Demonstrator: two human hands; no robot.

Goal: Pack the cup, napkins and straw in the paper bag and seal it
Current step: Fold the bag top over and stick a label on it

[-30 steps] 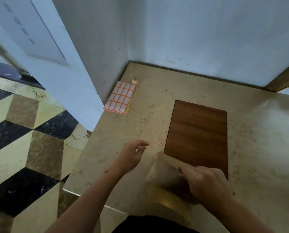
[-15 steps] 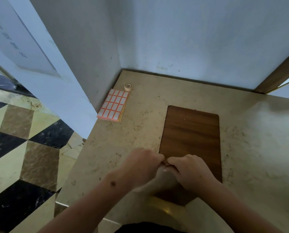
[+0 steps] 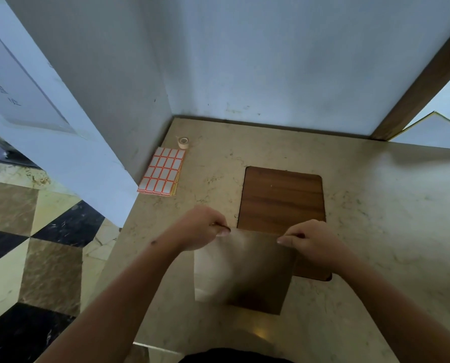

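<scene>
From the head view, the left hand [image 3: 201, 227] and right hand [image 3: 306, 238] each pinch a top corner of the flat paper bag [image 3: 242, 268], held over the desk [image 3: 376, 218] edge. No cup, napkins or straw show. Likely opening step; next, pull the mouth apart.

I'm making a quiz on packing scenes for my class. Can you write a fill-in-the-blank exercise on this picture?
1. Both hands pinch the top edge of the paper ____.
2. The sticker sheet lies beside the ____ wall.
3. The tape roll stands just ____ the sticker sheet.
4. The paper bag partly covers the ____ board.

Missing words: bag; left; behind; wooden
</scene>
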